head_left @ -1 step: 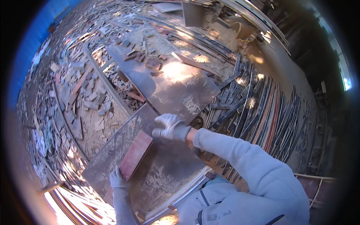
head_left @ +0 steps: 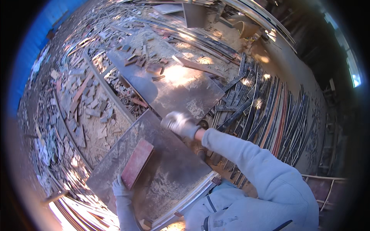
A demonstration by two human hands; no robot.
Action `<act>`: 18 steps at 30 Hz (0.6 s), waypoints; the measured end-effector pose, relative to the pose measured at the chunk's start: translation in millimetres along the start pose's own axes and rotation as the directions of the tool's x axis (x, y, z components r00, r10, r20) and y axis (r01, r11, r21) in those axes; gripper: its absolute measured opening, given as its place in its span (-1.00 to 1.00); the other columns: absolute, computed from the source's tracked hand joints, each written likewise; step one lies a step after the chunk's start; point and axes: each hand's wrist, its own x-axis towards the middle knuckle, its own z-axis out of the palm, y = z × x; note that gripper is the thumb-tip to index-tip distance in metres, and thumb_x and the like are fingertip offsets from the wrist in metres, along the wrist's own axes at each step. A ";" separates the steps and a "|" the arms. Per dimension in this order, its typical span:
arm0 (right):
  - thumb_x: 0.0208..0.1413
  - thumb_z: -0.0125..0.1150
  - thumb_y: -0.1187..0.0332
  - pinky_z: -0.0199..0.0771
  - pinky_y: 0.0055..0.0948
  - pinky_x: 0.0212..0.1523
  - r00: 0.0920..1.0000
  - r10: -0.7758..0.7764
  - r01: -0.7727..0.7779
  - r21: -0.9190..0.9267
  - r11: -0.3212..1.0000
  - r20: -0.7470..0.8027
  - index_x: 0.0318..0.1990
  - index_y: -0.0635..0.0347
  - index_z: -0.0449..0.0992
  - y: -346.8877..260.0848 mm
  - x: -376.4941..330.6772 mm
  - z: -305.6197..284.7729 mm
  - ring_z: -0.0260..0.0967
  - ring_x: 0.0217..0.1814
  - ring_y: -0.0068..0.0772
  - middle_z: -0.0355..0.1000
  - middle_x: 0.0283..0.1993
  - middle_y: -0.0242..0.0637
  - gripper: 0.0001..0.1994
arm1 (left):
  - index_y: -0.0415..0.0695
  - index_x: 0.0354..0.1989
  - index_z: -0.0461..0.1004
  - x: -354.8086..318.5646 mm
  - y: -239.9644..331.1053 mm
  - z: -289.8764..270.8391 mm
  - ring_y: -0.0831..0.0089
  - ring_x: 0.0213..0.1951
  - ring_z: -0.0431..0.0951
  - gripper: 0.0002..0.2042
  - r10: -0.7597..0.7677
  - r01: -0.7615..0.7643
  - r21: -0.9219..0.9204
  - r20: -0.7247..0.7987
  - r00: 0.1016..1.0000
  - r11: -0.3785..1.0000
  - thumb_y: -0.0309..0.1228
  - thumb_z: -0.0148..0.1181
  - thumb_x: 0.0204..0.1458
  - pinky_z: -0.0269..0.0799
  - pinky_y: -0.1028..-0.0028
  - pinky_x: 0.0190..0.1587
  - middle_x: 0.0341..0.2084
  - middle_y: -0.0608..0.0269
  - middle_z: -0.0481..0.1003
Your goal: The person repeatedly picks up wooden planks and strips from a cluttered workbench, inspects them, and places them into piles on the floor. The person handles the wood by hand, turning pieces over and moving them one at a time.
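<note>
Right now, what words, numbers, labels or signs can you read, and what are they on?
None that I can read.
Pale strip along the table edge: any marks are too small.
Dark patch on the clothing: too blurred to tell.
Red-brown block at the left hand: no writing shows.

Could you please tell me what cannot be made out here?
Head view:
Right hand: finger details, lost to blur.
Reddish block: underside, hidden by its own upper faces.
Left hand: underside, hidden by the hand itself.
Left forearm: cut off by the lower edge.
</note>
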 end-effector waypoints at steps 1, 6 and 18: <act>0.16 0.28 -0.44 0.65 0.01 0.13 0.988 0.137 -0.115 0.240 0.964 -0.077 0.53 0.21 0.22 8.6 11.9 -38.3 0.59 0.16 -0.07 0.48 0.29 0.12 0.03 | -0.18 0.59 0.03 -0.2 -9.0 -8.9 -0.15 0.25 0.38 0.41 -0.014 0.013 0.033 0.017 1.000 0.999 -0.04 0.72 -0.58 0.27 -0.04 0.40 0.24 -0.15 0.35; 0.22 0.12 -0.51 0.78 -0.07 -0.12 0.928 0.325 0.056 0.932 0.359 -0.181 0.40 0.20 0.26 22.8 108.0 -174.4 0.65 -0.14 -0.07 0.55 0.00 0.19 -0.05 | -0.18 0.62 -0.02 -8.0 61.4 -44.7 -0.12 0.51 0.18 0.34 -0.315 0.308 -0.084 -0.075 0.946 0.948 0.01 0.73 -0.35 0.02 -0.07 0.59 0.47 -0.12 0.21; 0.43 0.22 0.20 0.60 -0.45 -0.35 0.978 0.046 0.181 0.937 0.300 -0.204 -0.15 0.21 0.66 -10.6 -113.1 -56.4 0.58 -0.38 -0.52 0.65 -0.30 -0.29 -0.74 | -0.23 0.59 0.06 127.2 358.5 -101.9 -0.08 0.33 0.50 -0.21 -0.372 0.151 -0.936 0.270 0.888 -0.319 -0.22 0.34 0.32 0.56 0.01 0.23 0.36 -0.17 0.37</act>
